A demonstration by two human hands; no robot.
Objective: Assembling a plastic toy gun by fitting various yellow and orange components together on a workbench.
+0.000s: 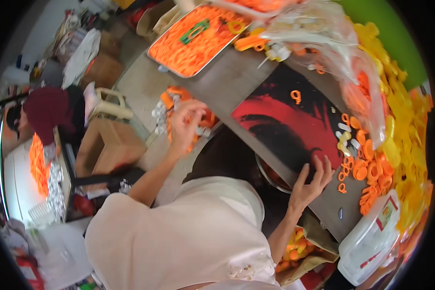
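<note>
My right hand (313, 183) rests at the near edge of the red and black mat (280, 121), fingers spread, with nothing visible in it. Just past its fingertips lie small orange plastic rings (344, 169) and white and pale yellow pieces (344, 137). One loose orange ring-shaped piece (295, 96) sits farther back on the mat. My left hand (186, 121) is raised beyond the table's left edge, slightly blurred, its fingers loosely bent and apart. Below and around it show orange and silvery-white pieces (159, 116), partly hidden by the hand.
A metal tray (194, 76) of orange pieces stands at the table's far left, a green piece on top. Clear plastic bags (314, 29), a yellow heap (408, 140) and a white-lidded container (369, 241) line the right. An open bag (319, 237) of orange-yellow pieces stands below. Another person (48, 113) is at left.
</note>
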